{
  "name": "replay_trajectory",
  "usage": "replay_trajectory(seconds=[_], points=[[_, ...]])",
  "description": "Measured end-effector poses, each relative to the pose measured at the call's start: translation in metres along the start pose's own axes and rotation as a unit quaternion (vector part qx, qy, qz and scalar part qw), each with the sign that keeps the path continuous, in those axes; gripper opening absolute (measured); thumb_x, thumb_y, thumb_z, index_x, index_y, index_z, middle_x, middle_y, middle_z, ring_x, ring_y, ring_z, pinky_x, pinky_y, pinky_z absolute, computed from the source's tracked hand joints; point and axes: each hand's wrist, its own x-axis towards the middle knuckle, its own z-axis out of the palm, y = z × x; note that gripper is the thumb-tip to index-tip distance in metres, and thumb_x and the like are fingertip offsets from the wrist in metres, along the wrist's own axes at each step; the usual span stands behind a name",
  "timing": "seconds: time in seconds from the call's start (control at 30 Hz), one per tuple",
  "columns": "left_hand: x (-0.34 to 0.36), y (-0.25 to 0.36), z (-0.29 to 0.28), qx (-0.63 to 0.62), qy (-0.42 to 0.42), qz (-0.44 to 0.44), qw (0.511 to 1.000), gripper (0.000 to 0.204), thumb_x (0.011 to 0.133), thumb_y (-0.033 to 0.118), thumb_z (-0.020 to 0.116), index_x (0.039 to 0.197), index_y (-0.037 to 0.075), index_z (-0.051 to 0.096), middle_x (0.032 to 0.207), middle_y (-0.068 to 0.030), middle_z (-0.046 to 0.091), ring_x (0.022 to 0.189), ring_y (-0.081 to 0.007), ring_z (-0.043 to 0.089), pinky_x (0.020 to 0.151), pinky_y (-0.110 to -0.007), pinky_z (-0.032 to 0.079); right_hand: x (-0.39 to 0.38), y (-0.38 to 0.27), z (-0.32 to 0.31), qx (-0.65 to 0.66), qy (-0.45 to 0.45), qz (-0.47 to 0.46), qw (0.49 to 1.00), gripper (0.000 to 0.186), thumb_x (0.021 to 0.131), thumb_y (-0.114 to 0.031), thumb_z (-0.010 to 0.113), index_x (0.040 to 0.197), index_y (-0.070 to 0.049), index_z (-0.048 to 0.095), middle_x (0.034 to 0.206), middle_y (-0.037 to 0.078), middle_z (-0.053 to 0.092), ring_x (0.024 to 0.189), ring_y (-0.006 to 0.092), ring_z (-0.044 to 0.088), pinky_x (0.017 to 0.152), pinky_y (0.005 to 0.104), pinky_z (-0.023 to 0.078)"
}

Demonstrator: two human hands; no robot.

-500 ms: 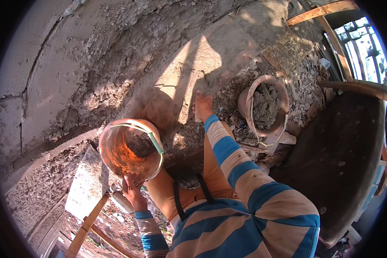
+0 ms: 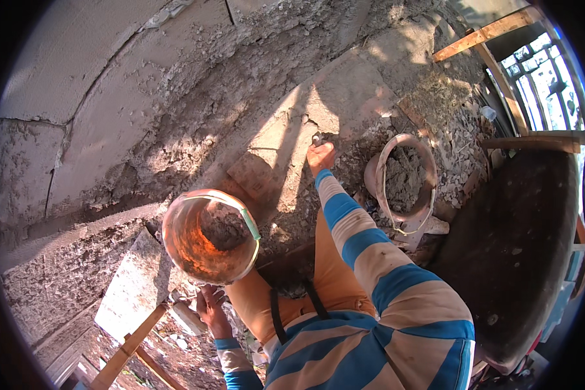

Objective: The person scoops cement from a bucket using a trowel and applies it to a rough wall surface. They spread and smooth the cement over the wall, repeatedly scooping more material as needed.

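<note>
My right hand (image 2: 321, 157) is closed around a small trowel-like hand tool (image 2: 317, 139); only its greyish neck shows above the fist, and any blade blends into the grey surface. A tilted orange bucket (image 2: 179, 250), crusted with mortar and with some grey mix inside, stands at my left knee. Its wire handle has a green grip (image 2: 250, 224). Just below the bucket's near side is my left hand (image 2: 212, 309), fingers apart and a little bent, holding nothing. Beyond my right knee sits a second bucket (image 2: 430, 156), its rim pale with mortar and grey mix within.
A rough, partly plastered wall (image 2: 110, 123) rises on the left and far side. Rubble (image 2: 458, 133) lies around the second bucket. A large dark panel (image 2: 500, 260) takes up the right. Wooden boards (image 2: 484, 34) stand at far right, and a wooden strut (image 2: 127, 351) at lower left.
My right hand has moved slightly right and stays closed on the tool. My left hand has come off the orange bucket's rim and dropped lower. The bucket appears shifted right and down in view.
</note>
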Motion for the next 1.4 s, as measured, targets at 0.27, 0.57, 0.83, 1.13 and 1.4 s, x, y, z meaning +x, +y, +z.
replay_trajectory(seconds=[0.27,0.57,0.83,1.13,1.4], points=[[0.001,0.003,0.013,-0.004,-0.029,0.000,1.000,0.050,0.108,0.044,0.053,0.122,-0.003,0.065,0.105,-0.0139,0.071,0.087,-0.0207,0.069,0.076,-0.034,0.057,0.083,0.095,0.037,0.339,-0.116,0.043,0.933,0.026,0.080,-0.009,0.081,0.078,0.000,0.057,0.067,0.010,0.067,0.065,0.0211,0.067,0.063,0.0390,0.057],[-0.003,0.000,0.012,0.000,-0.039,-0.006,0.999,0.052,0.108,0.044,0.054,0.123,-0.005,0.064,0.101,-0.0165,0.071,0.083,-0.0217,0.070,0.073,-0.035,0.058,0.030,0.026,-0.024,-0.089,0.135,-0.125,0.979,0.031,0.073,-0.021,0.085,0.083,0.000,0.064,0.067,0.017,0.063,0.067,0.0421,0.067,0.066,0.0474,0.057],[0.004,-0.006,0.031,-0.015,-0.073,-0.027,0.997,0.048,0.108,0.043,0.054,0.120,-0.003,0.064,0.102,-0.0140,0.072,0.085,-0.0198,0.069,0.075,-0.033,0.055,0.031,0.026,-0.072,-0.051,-0.033,-0.169,0.984,0.030,0.079,-0.023,0.076,0.068,-0.003,0.058,0.079,0.020,0.059,0.074,0.0445,0.061,0.069,0.0494,0.055],[0.019,-0.036,0.009,0.026,-0.034,0.026,0.999,0.049,0.108,0.041,0.054,0.117,-0.006,0.065,0.098,-0.0143,0.071,0.084,-0.0208,0.069,0.074,-0.033,0.056,-0.107,-0.080,-0.177,0.003,-0.235,-0.199,0.951,0.025,0.092,-0.021,0.069,0.099,0.003,0.073,0.079,0.028,0.063,0.075,0.0486,0.063,0.067,0.0484,0.050],[0.036,-0.075,0.013,0.221,0.163,0.105,0.956,0.049,0.098,0.025,0.069,0.136,-0.005,0.057,0.118,-0.0228,0.065,0.095,-0.0272,0.066,0.078,-0.040,0.056,-0.193,-0.136,-0.207,-0.110,-0.253,-0.532,0.801,0.026,0.095,-0.028,0.069,0.109,-0.006,0.076,0.106,0.025,0.072,0.088,0.0429,0.071,0.074,0.0485,0.058]])
